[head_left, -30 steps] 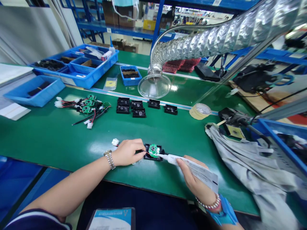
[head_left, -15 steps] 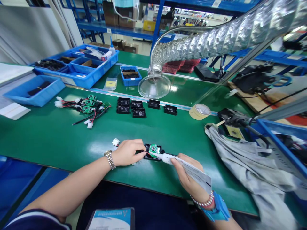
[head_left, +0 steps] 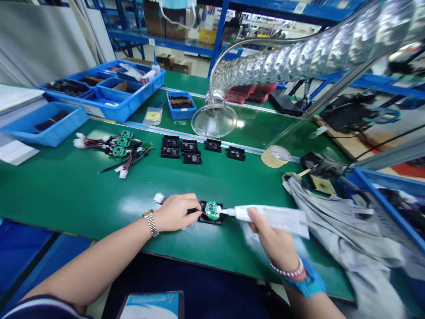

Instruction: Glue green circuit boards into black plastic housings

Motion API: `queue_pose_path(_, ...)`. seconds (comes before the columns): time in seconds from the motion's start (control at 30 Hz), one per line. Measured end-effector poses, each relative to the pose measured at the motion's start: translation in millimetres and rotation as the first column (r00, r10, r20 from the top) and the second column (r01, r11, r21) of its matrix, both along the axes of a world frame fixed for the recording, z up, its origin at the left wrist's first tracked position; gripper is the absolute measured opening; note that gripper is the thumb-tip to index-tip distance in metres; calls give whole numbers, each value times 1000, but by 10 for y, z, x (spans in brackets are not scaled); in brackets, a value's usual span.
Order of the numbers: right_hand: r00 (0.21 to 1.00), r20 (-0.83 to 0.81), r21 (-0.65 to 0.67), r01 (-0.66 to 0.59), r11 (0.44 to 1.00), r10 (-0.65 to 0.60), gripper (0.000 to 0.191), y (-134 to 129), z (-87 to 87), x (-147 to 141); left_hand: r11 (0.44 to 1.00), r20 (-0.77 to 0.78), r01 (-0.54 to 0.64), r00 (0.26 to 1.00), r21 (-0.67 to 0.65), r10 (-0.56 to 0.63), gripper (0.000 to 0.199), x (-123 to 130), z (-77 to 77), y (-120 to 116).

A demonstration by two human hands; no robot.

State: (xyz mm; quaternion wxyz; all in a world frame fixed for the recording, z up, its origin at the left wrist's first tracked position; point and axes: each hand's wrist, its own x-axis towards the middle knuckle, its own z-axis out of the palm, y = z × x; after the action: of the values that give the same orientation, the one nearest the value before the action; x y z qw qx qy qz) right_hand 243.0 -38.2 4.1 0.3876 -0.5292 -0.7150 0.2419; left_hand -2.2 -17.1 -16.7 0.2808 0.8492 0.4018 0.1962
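Observation:
A round green circuit board (head_left: 211, 210) sits inside a small black plastic case (head_left: 216, 220) near the front of the bench. My left hand (head_left: 177, 212) is closed at the case's left side, thumb and forefinger pinching the thin wires that run to the board. A white connector (head_left: 159, 197) on those wires shows behind the hand. My right hand (head_left: 270, 232) is wrapped around a white glue tube (head_left: 265, 215). The tube lies nearly level, and its narrow nozzle points left with the tip at the board's right edge.
Several black cases (head_left: 191, 157) stand in rows farther back, and wired boards (head_left: 121, 144) lie in a pile at left. A fume duct's clear hood (head_left: 214, 120) hangs over the bench. A tape roll (head_left: 276, 156) and grey cloth (head_left: 318, 221) lie at right; blue bins (head_left: 126, 106) stand at back left.
My right hand has swung the tube flatter and to the right. Its nozzle tip has moved from the board's lower front to its right edge. My left hand stays in place.

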Motion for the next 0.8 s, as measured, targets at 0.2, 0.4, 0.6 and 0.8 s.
queue_pose_path(0.2, 490, -686, -513, 199, 835, -538, 17, 930, 54, 439, 999, 91, 9, 996, -46, -5, 17, 4, -13, 11)
queue_pose_path(0.4, 430, -661, -552, 276, 787, -615, 26, 1763, 195, 888, 996, 64, 41, 997, -77, -37, 16, 14, -31, 41)
queue_pose_path(0.6, 590, -545, -605, 216, 766, -597, 33, 1558, 142, 760, 995, 53, 34, 998, -93, -29, 16, 10, -5, 54)
queue_pose_path(0.8, 950, -12, -323, -298, 898, 311, 16, 491, 5, 201, 996, 63, 5, 998, -92, 1, 18, 26, 16, 40)
